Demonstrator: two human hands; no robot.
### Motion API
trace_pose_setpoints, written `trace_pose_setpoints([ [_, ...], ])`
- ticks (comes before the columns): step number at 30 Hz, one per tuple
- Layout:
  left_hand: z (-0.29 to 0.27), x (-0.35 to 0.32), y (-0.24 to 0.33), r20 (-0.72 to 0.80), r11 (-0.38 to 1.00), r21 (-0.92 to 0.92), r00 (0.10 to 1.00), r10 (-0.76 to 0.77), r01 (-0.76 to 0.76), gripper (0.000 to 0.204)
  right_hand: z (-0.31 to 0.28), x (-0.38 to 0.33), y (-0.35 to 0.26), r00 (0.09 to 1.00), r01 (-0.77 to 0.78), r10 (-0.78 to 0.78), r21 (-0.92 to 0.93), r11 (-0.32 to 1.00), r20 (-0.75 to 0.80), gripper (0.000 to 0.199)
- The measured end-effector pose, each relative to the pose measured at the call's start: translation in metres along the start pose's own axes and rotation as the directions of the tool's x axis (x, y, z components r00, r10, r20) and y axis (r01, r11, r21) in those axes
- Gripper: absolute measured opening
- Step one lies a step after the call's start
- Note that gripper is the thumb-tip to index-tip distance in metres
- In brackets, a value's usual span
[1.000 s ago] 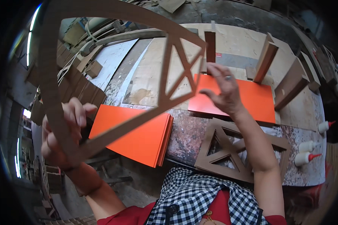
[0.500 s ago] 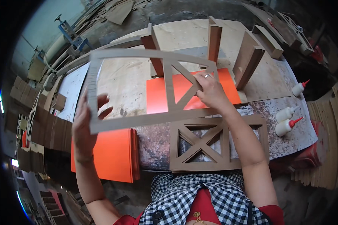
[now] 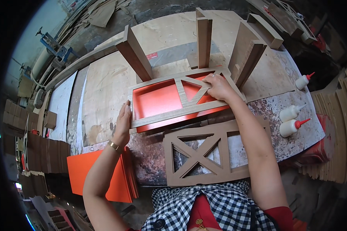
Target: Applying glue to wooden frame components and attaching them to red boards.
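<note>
A pale wooden lattice frame (image 3: 158,118) with a crossed brace at its right end lies over an orange panel (image 3: 158,101). Orange shows through its openings and along its near edge. At the frame's left end rests my left hand (image 3: 122,121), its fingers stretched out along the side. My right hand (image 3: 218,87) has its fingers closed round the crossed brace. Nearer to me sits a stack of brown lattice frames (image 3: 189,152), partly under my right forearm. A stack of orange panels (image 3: 92,173) lies at the left, partly behind my left forearm.
Upright wooden pieces, a left board (image 3: 135,54), a middle post (image 3: 203,42) and a right board (image 3: 247,56), stand beyond the frame. Glue bottles with a white tip (image 3: 291,112) and a red tip (image 3: 290,128) stand at the right, another glue bottle (image 3: 302,82) farther back.
The pale lattice frame has come down from the air onto the orange panel. My left hand moved right and now lies along its end; my right hand keeps hold of the brace.
</note>
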State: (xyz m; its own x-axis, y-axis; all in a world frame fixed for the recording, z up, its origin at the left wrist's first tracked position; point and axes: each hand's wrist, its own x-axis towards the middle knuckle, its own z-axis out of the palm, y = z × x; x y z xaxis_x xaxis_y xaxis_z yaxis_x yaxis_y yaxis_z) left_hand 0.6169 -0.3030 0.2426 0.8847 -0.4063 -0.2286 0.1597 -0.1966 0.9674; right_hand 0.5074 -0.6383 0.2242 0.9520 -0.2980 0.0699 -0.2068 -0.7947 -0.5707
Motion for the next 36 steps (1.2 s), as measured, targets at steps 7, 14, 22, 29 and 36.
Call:
trace_pose_setpoints([
  [7,0.038,0.013,0.004,-0.045,1.0,0.02,0.999,-0.017,0.018,0.057,0.024,-0.003,0.025,0.993,0.067,-0.051,0.155,0.986,-0.107,0.04],
  [14,0.038,0.026,0.001,-0.057,0.956,0.293,0.997,0.051,-0.032,0.058,0.013,-0.004,0.03,0.997,0.067,-0.062,0.107,0.992,-0.047,0.038],
  [22,0.044,0.042,-0.004,-0.035,0.816,0.573,0.992,0.12,-0.079,0.059,0.016,0.005,0.042,0.993,-0.03,-0.004,-0.298,0.954,-0.115,0.068],
  [29,0.03,0.049,-0.021,0.002,0.625,0.775,0.989,0.151,-0.097,0.06,0.031,0.005,0.043,0.994,-0.105,0.089,-0.437,0.894,-0.056,0.085],
  [36,0.014,0.057,-0.032,0.116,0.397,0.901,0.979,0.165,-0.174,0.06,0.036,0.005,0.037,0.992,-0.105,0.062,-0.454,0.885,-0.109,0.083],
])
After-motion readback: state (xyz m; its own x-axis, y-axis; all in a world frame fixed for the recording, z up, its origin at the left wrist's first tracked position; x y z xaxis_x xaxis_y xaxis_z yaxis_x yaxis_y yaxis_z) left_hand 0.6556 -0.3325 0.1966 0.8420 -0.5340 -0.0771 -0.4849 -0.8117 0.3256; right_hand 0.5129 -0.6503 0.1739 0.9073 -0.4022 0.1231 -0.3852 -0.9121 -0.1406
